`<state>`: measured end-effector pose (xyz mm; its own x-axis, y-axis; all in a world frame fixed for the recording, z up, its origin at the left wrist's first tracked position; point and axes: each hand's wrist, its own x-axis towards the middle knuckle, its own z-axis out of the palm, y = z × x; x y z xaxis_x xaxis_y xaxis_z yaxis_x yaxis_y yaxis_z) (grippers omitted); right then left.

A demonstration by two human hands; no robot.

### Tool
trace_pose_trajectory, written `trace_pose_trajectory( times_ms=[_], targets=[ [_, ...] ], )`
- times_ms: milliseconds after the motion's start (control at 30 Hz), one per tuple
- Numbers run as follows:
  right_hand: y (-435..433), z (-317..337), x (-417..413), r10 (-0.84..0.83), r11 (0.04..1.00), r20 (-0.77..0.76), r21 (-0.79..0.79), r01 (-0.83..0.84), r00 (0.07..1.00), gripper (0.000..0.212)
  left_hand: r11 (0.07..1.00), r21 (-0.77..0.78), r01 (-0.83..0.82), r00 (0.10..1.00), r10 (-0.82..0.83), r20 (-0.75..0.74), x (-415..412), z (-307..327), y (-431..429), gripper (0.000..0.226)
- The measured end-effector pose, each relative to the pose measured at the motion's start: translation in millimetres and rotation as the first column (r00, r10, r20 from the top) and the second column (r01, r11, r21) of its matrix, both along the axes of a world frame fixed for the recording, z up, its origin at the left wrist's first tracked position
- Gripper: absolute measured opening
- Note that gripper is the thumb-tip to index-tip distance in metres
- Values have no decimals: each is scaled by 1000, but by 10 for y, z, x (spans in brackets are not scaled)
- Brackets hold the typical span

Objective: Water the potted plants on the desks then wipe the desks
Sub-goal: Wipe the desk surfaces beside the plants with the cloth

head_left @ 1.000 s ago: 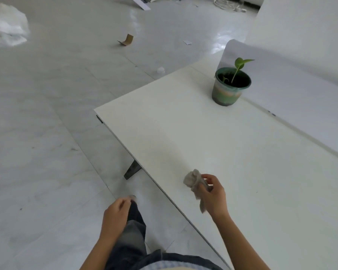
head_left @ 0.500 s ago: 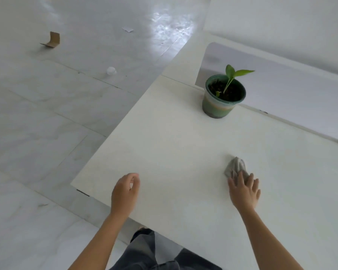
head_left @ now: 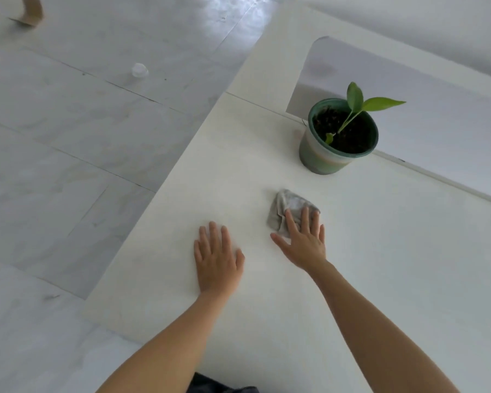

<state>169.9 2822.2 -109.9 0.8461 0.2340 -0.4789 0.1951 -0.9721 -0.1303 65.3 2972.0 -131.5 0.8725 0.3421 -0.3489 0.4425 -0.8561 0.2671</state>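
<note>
A white desk [head_left: 394, 265] fills the right and lower part of the head view. On it, at the back, stands a green pot [head_left: 328, 154] with dark soil and a small green seedling [head_left: 360, 106]. A crumpled grey cloth [head_left: 287, 209] lies on the desk in front of the pot. My right hand [head_left: 304, 241] presses flat on the cloth's near half, fingers spread. My left hand [head_left: 216, 259] rests palm down on the bare desk, left of the cloth, holding nothing.
A white divider panel [head_left: 437, 114] runs along the desk's far side behind the pot. The desk's left edge drops to a grey tiled floor [head_left: 68, 137], where a small white scrap [head_left: 139, 70] and a piece of cardboard [head_left: 30, 9] lie.
My right hand carried the cloth from the desk's edge inward and pressed it flat near the pot. My left hand came up from my lap and landed flat on the desk.
</note>
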Motion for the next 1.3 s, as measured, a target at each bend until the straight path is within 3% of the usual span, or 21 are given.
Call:
trace_pose_trajectory(
  times_ms=[100, 233, 400, 567, 733, 800, 933, 1067, 1133, 1200, 1300],
  targets=[
    [253, -3, 549, 110, 994, -10, -10, -110, 994, 73, 999, 29, -39, 999, 39, -3, 44, -59, -25, 59],
    [620, -11, 1211, 271, 963, -7, 2, -271, 963, 74, 989, 120, -85, 992, 73, 107, 21, -199, -36, 58],
    [1050, -80, 1690, 146, 985, 43, 89, -149, 988, 67, 971, 222, -93, 979, 48, 199, -5, -273, -41, 60],
    [804, -98, 1425, 231, 966, 110, 92, -242, 967, 60, 958, 266, -109, 971, 45, 236, -18, -287, -48, 60],
    [-198, -78, 754, 266, 947, 190, 133, -293, 945, 66, 956, 272, -109, 973, 47, 225, 15, -274, -55, 61],
    [-692, -69, 707, 175, 981, 183, 50, -187, 967, 69, 958, 265, -112, 974, 53, 222, 21, -271, -58, 61],
    [-1325, -21, 993, -222, 971, 177, -47, 233, 959, 56, 962, 254, -103, 975, 47, 219, 25, -257, -51, 61],
    [-1153, -52, 1097, -517, 856, 176, 100, 507, 838, 52, 966, 236, -108, 977, 58, 207, 33, -233, -44, 61],
    [-832, -57, 957, -569, 822, 173, 128, 555, 804, 50, 969, 220, -110, 977, 65, 204, 35, -215, -47, 61],
    [-432, -113, 724, -484, 874, 210, 164, 457, 850, 48, 973, 205, -109, 978, 67, 199, 37, -192, -50, 61],
    [165, -161, 265, -220, 967, 363, 204, 153, 905, 41, 974, 198, -108, 981, 72, 183, 31, -174, -50, 60]
  ],
)
